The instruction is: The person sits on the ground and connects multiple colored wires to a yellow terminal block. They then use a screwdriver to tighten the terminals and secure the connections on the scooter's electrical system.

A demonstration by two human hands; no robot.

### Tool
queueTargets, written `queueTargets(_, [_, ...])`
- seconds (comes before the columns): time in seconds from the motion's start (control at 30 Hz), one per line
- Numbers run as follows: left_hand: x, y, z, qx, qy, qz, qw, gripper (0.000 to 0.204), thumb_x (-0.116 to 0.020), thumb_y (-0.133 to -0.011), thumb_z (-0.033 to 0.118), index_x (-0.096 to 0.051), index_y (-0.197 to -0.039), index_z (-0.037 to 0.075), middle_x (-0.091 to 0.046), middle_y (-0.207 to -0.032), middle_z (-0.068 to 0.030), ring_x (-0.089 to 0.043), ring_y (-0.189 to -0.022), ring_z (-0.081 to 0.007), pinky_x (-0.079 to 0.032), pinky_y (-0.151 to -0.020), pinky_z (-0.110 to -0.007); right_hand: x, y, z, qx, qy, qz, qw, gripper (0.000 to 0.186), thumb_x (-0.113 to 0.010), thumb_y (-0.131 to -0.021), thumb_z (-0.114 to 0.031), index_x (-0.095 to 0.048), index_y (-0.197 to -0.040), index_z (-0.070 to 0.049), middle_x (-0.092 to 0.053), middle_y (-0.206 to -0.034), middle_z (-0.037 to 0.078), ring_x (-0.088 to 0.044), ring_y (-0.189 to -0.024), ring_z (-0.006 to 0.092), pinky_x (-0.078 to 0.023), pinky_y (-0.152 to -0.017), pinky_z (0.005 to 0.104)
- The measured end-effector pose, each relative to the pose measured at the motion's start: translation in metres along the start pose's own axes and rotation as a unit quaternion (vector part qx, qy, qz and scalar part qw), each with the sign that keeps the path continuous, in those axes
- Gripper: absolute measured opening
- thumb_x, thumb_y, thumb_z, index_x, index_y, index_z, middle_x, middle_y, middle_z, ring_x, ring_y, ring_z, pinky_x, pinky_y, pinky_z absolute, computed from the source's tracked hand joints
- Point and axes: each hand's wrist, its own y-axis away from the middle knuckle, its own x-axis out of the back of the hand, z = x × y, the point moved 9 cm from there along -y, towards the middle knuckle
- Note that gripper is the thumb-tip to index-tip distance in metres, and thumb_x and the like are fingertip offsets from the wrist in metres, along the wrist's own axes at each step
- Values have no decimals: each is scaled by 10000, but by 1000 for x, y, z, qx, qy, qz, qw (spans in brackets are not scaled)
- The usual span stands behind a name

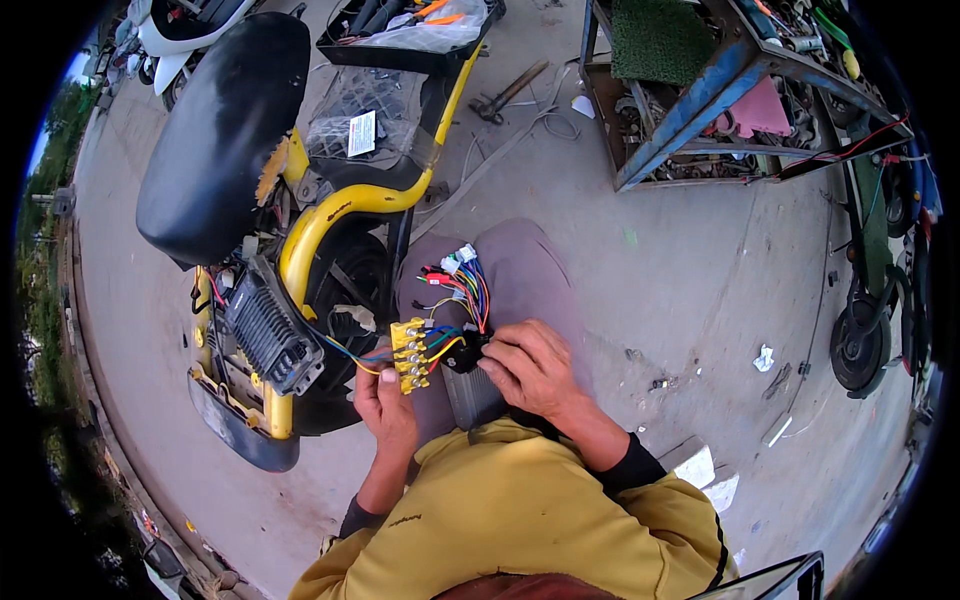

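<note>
My left hand [385, 402] holds a yellow terminal block [410, 354] with a row of screws; thin wires run from it to the scooter. My right hand [530, 367] pinches a black bundle [465, 352] where many coloured wires [468, 290] come together, right beside the block. The wires fan upward to small white and red connectors [452, 266]. A ribbed silver controller box [474, 397] lies on my lap under the right hand. Both hands work just right of a yellow-framed electric scooter [330, 220] with a black seat [220, 130].
A second finned controller [268, 335] sits in the scooter's open rear. A blue metal rack [690, 110] full of parts stands at the upper right. A hammer [508, 92] lies on the concrete behind the scooter. A small-wheeled scooter [870, 330] stands at the right. A black tray [410, 30] rests on the footboard.
</note>
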Motion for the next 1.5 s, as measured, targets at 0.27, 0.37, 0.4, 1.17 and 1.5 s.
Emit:
queueTargets(0.27, [-20, -3, 25, -11, -88, 36, 995, 472, -586, -1007, 419, -520, -1163, -22, -648, -1202, -262, -658, -1148, -333, -498, -1045, -444, 50, 72, 166, -233, 51, 40, 970, 97, -749, -904, -47, -678, -968, -30, -641, -944, 117, -634, -760, 292, -516, -640, 386])
queueTargets(0.37, [-20, 0, 18, 59, -58, 50, 995, 560, -602, -993, 518, -457, -1138, -3, -654, -1147, -335, -714, -1045, -410, -562, -981, -502, 24, 95, 229, -335, 56, -25, 940, 46, -710, -944, -34, -675, -972, -27, -645, -943, 113, -648, -781, 304, -535, -680, 403])
queueTargets(0.4, [-22, 1, 18, 86, -58, 53, 993, 565, -600, -991, 526, -454, -1132, -1, -653, -1152, -333, -717, -1044, -401, -604, -899, -467, 11, 100, 250, -321, 66, -56, 943, 51, -711, -941, -40, -677, -978, -31, -650, -957, 108, -655, -805, 304, -542, -699, 404])
queueTargets(1.17, [-40, 4, 23, 117, -60, 28, 991, 793, -457, -1056, 602, -419, -1441, -91, -597, -1339, -330, -687, -1125, -332, -595, -953, -436, -118, 153, 406, -386, 50, -269, 881, 168, -587, -1043, -199, -589, -1076, -35, -588, -703, 29, -527, -503, 222, -413, -530, 346])
queueTargets(1.5, [-37, -10, 2, 62, -45, -80, 994, 570, -437, -1116, 358, -459, -1449, -104, -664, -1280, -202, -700, -1036, -197, -571, -844, -324, 82, -12, 105, -375, -262, -14, 889, 189, -632, -1041, -148, -605, -1175, -17, -474, -698, 9, -488, -629, 112, -373, -571, 289])
